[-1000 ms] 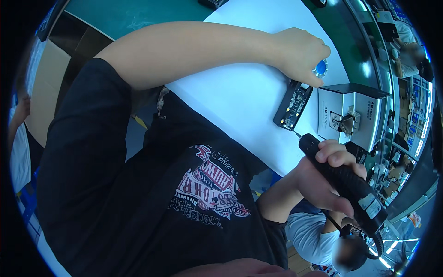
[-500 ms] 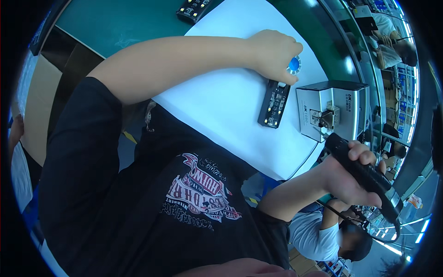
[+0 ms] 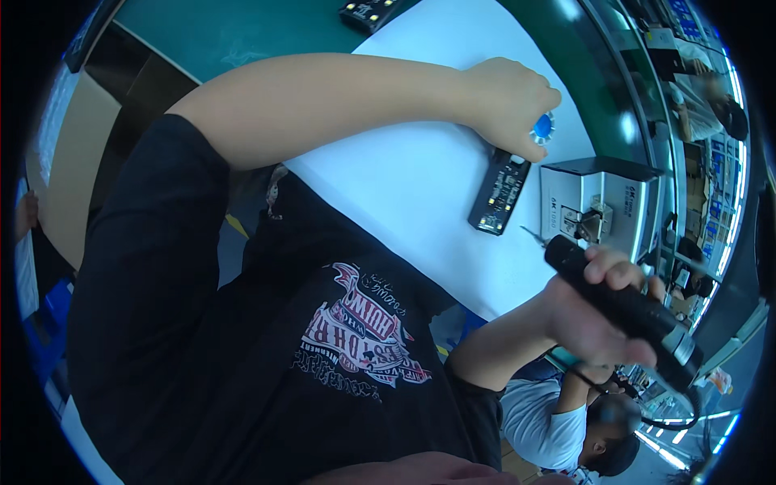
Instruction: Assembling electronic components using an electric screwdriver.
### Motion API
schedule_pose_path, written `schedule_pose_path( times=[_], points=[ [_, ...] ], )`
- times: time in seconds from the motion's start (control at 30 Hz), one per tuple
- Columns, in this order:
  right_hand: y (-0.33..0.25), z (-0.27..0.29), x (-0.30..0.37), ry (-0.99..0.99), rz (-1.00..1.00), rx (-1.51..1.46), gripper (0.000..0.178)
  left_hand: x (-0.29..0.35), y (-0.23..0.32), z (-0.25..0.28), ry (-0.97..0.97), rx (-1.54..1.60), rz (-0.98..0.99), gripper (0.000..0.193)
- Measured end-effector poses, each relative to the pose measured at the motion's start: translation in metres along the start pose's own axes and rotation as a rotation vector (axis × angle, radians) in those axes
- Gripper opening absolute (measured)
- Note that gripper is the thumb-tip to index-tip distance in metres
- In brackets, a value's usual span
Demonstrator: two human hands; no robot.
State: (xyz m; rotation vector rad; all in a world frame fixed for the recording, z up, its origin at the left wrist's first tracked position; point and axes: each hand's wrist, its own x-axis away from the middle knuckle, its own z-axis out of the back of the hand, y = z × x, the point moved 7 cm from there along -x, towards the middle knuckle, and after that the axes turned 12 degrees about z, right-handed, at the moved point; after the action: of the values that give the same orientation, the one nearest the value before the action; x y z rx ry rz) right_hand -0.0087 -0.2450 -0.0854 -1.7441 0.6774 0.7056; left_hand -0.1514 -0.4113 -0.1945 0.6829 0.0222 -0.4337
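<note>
The left hand (image 3: pixel 513 105) is bent over the top end of a slim black case (image 3: pixel 501 196), its fingers curled and its thumb side touching that end. A round blue disc (image 3: pixel 544 128) with a pale toothed rim shows in the gap between forefinger and thumb; the hand hides too much to tell whether it grips the disc, the case or both. The case lies on a white sheet (image 3: pixel 388 178), slanting from the left hand's fingertips back toward the person's body, with a circuit board and small yellowish squares facing up.

The right hand (image 3: pixel 594 315) is closed around a thick black electric screwdriver (image 3: pixel 626 311), fingers over one side and thumb along the other. Ahead of this hand, the thin bit (image 3: pixel 532 235) points toward the lower end of the case, near it but apart. A dark cable (image 3: pixel 679 424) loops from the tool's back end, behind the hand.

Just beyond the right hand, and to the right of the left hand, stands a silvery box (image 3: pixel 558 182) with a picture on its side. Past the left forearm, another black case (image 3: pixel 368 12) sits where the sheet meets the green counter (image 3: pixel 194 32).
</note>
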Motion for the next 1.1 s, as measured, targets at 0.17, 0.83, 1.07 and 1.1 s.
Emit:
schedule_pose_path(
  times=[0.17,0.83,1.07,1.1],
  points=[
    [0.006,-0.019,0.025,0.013,0.006,-0.027,0.092,-0.002,0.001,-0.002,0.028,0.005,-0.012,0.059],
    [0.017,-0.039,0.043,-0.083,-0.005,-0.029,0.089,-0.001,-0.001,-0.002,-0.007,-0.038,0.003,0.058],
    [-0.036,0.032,0.038,0.167,0.157,0.033,0.081,-0.003,0.006,-0.005,0.039,-0.052,-0.052,0.060],
    [-0.046,0.054,0.044,0.233,0.213,0.138,0.079,-0.005,0.012,-0.008,0.000,-0.047,-0.058,0.061]
  ],
)
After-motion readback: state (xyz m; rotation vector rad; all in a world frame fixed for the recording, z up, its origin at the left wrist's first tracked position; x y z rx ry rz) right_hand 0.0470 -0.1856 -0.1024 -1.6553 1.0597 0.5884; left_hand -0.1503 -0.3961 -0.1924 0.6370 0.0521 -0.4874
